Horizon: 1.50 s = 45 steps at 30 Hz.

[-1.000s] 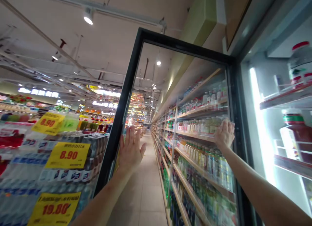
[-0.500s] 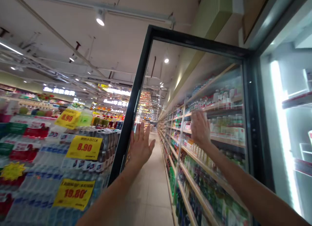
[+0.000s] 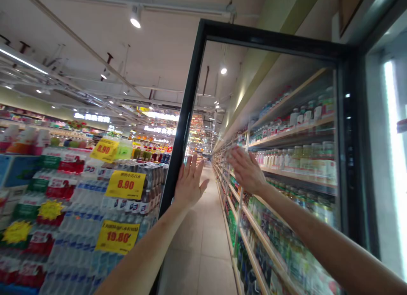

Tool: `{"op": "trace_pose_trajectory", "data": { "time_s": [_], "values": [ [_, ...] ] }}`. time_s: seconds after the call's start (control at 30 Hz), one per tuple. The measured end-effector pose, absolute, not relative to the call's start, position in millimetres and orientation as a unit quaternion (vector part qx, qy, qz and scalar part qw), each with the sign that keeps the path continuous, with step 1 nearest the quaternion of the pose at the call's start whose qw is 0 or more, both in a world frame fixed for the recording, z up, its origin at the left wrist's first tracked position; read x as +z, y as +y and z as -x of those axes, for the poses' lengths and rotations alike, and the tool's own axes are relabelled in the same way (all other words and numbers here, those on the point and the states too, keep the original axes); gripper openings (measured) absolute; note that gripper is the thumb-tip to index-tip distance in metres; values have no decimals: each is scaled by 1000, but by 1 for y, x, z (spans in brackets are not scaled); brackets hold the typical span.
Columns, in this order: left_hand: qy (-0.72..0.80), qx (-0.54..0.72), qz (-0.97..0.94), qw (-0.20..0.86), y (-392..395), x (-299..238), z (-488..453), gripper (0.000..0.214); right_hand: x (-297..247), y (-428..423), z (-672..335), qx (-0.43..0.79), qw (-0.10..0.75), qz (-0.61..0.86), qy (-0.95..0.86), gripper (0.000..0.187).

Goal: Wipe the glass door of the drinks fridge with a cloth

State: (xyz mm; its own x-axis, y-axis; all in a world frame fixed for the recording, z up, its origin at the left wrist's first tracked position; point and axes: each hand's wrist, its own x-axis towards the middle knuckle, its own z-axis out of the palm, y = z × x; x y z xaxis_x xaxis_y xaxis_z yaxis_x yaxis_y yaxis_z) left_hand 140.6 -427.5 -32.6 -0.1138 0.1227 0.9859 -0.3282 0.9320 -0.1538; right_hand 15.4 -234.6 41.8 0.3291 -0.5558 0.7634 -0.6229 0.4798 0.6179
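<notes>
- Shelves [image 3: 295, 131]: biggest thing, run away from you on the right, visible in the pane, lined with bottles [image 3: 280, 159].
- Glass door [image 3: 270, 129]: stands open right in front of you, blocks the straight way ahead. Its black frame [image 3: 191, 96] leans a bit in view; left bar is the free edge.
- Drink packs [image 3: 73, 240]: stacked high on your left, beyond the door edge; clear bottles, plus red and green packs.
- Aisle floor [image 3: 187, 265]: pale tile, open strip between packs and shelves, visible past your hands.
- Light strip [image 3: 394, 159]: upright, bright, far right, beside the hinge side.
- Right hand [image 3: 246, 170]: at the pane's middle, fingers close together, slightly bent; tips blurred, can't tell if holding anything.
- Left hand [image 3: 190, 180]: by the left bar, fingers wide, thumb out, palm toward glass.
- Price signs [image 3: 125, 185]: yellow, on the packs.
</notes>
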Motion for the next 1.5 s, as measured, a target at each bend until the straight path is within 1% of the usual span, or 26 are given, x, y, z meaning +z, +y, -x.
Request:
{"op": "trace_pose_trajectory", "data": {
  "time_s": [0.07,0.1,0.13,0.17,0.23,0.27,0.3,0.33,0.4,0.43,0.47,0.6,0.63,0.77,0.9,0.93,0.97,1.03,1.07,1.1,1.13,1.2,1.27,1.4,1.43,1.5],
  "values": [
    [-726,174,-69,661,-430,-34,-142,58,46,-234,-13,160,671,-381,-615,50],
    [-726,173,-71,662,-430,-34,-142,58,47,-233,-12,195,675,-346,-622,51],
    [-727,172,-71,661,-430,-35,-143,58,46,-232,-13,191,674,-351,-621,52],
    [-728,170,-71,660,-429,-35,-143,58,42,-231,-14,151,667,-394,-614,52],
    [-732,166,-71,657,-427,-35,-143,59,32,-228,-15,24,633,-517,-575,52],
    [-733,164,-71,656,-426,-35,-144,59,28,-225,-14,-16,621,-549,-560,51],
    [-735,164,-71,654,-426,-35,-144,59,25,-221,-12,-16,624,-546,-558,50],
    [-736,164,-71,653,-426,-35,-145,59,24,-218,-10,25,646,-506,-571,48],
    [-735,166,-74,653,-426,-34,-147,59,24,-212,-5,160,688,-366,-606,49],
    [-735,167,-76,652,-426,-33,-147,59,23,-211,-4,203,694,-319,-613,49],
    [-736,169,-77,651,-426,-32,-147,59,21,-211,-3,214,693,-309,-615,50],
    [-742,157,-89,645,-414,-37,-144,59,-1,-221,-11,99,666,-449,-588,51],
    [-743,152,-89,646,-410,-41,-141,59,-9,-225,-16,99,666,-455,-582,52],
    [-741,142,-75,652,-396,-57,-132,59,-47,-238,-31,171,666,-382,-617,57],
    [-744,136,-71,651,-396,-62,-129,58,-77,-223,-25,86,632,-488,-596,59],
    [-744,135,-69,651,-397,-62,-129,58,-78,-215,-19,97,638,-476,-597,59],
    [-744,134,-68,651,-398,-61,-129,58,-77,-207,-13,138,653,-430,-608,59],
    [-743,134,-67,652,-399,-61,-128,58,-70,-196,-3,256,678,-284,-628,57],
    [-742,135,-67,654,-399,-61,-128,58,-68,-194,0,295,680,-233,-630,57],
    [-741,136,-68,655,-399,-61,-127,59,-68,-194,0,304,678,-222,-631,58],
    [-740,137,-68,655,-400,-61,-127,59,-70,-196,-1,282,674,-254,-634,58],
    [-740,137,-70,655,-400,-61,-127,58,-78,-201,-6,191,657,-366,-630,59],
    [-744,133,-70,651,-400,-61,-127,57,-85,-202,-8,151,655,-407,-619,59],
    [-750,119,-63,648,-400,-61,-126,59,-87,-194,-5,275,692,-240,-623,55],
    [-750,115,-62,648,-400,-61,-126,59,-88,-194,-6,283,686,-235,-628,55],
    [-751,110,-59,648,-400,-61,-127,60,-93,-198,-11,237,659,-314,-642,57]
  ]
}}
